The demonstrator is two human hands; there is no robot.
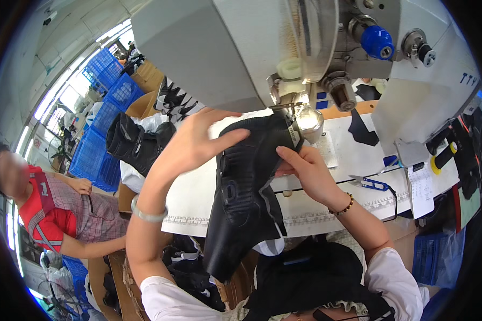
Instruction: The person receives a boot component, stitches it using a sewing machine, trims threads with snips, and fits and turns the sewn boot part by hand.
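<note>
A black boot upper [246, 176] with ribbed panels and a grey trim line stretches from the sewing machine's needle area [286, 107] down over the table's front edge toward my lap. My left hand [193, 142] is at its upper left edge, thumb stretched out onto the ribbed part and fingers extended above it, apart from the thumb. On the other side, my right hand [308, 168] pinches the upper's right edge between thumb and fingers, beside a light printed label [293, 135]. The fingertips of that hand are partly hidden under the material.
The white machine head [198, 43] overhangs the work. Blue-handled thread snips [370, 183], a dark cut piece [362, 130] and a yellow-ended spool [443, 158] lie to the right. Finished-looking black boots [131, 140] and blue crates [95, 158] stand left, near a person in red [59, 208].
</note>
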